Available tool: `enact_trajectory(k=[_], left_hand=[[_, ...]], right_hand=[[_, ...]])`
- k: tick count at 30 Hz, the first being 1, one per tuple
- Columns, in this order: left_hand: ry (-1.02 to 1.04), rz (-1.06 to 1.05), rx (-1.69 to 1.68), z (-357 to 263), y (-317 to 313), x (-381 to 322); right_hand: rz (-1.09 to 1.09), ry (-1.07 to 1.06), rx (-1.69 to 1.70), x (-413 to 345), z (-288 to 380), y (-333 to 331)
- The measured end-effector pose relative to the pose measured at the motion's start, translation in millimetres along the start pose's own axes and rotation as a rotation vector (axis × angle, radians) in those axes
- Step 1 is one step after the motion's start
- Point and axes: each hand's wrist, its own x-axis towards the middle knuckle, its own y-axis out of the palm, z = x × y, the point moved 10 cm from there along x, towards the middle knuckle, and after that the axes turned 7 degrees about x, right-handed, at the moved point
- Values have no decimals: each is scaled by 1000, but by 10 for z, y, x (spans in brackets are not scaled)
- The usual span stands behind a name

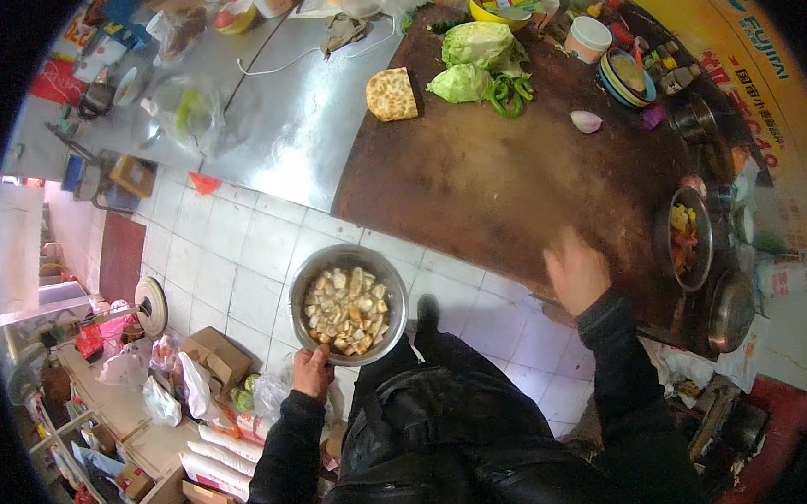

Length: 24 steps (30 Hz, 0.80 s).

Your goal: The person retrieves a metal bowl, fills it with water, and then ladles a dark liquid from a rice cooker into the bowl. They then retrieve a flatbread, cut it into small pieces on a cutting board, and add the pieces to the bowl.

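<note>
My left hand (312, 374) grips the near rim of a round steel bowl (397, 290), thumb over the edge. The bowl is in the air above the tiled floor, and cubes of browned flatbread (348, 307) fill its bottom. My right hand (578, 269) is motion-blurred at the front edge of a large brown cutting board (441, 180); its fingers are too smeared to show whether they are apart. Toward the back of that board are a cut piece of flatbread (392, 95), a cabbage (481, 45), green peppers (507, 97) and a peeled onion piece (586, 121).
A steel basin (709, 233) with chopped food and a steel lid (729, 312) line the right side. Stacked bowls (608, 80), a white tub (588, 38) and bottles stand at the back right. A metal counter (284, 114) adjoins the board. Boxes and bags (197, 389) crowd the lower left.
</note>
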Motion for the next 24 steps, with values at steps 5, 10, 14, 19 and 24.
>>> enact_trajectory(k=[5, 10, 14, 19, 24], left_hand=[[82, 85, 111, 215, 349, 272], [24, 123, 43, 245, 545, 355], [133, 87, 145, 73, 355, 279], [71, 21, 49, -97, -122, 161], [38, -39, -36, -447, -691, 85]], right_hand=[[51, -259, 151, -344, 677, 244], [214, -370, 532, -515, 1088, 271], [33, -103, 468, -353, 627, 74], [-140, -73, -14, -85, 191, -2], [-110, 40, -63, 49, -71, 357]])
